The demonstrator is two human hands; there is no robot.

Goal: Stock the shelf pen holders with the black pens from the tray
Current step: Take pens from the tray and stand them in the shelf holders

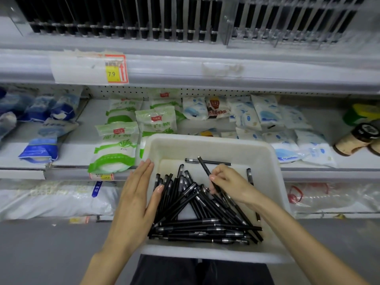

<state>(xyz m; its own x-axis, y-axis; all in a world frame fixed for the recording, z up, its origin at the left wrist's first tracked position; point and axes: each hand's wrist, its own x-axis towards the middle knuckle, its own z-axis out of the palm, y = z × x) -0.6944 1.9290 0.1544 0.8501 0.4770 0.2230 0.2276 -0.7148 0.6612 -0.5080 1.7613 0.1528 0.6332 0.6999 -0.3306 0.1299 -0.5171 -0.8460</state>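
Right hand [230, 184] pinches a pen [204, 166] in the tray [205, 138]; left hand [133, 198], fingers straight, braces its wall. The person should lift it clear of the pile [205, 230].

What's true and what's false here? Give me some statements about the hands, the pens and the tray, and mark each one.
1. The right hand pinches one black pen over the white tray. True.
2. The left hand grips a bundle of pens. False: its fingers lie straight along the tray's left wall.
3. The tray holds only one pen. False: many lie in a pile in it.
4. Black pens already stand in the shelf pen holders up top. True.
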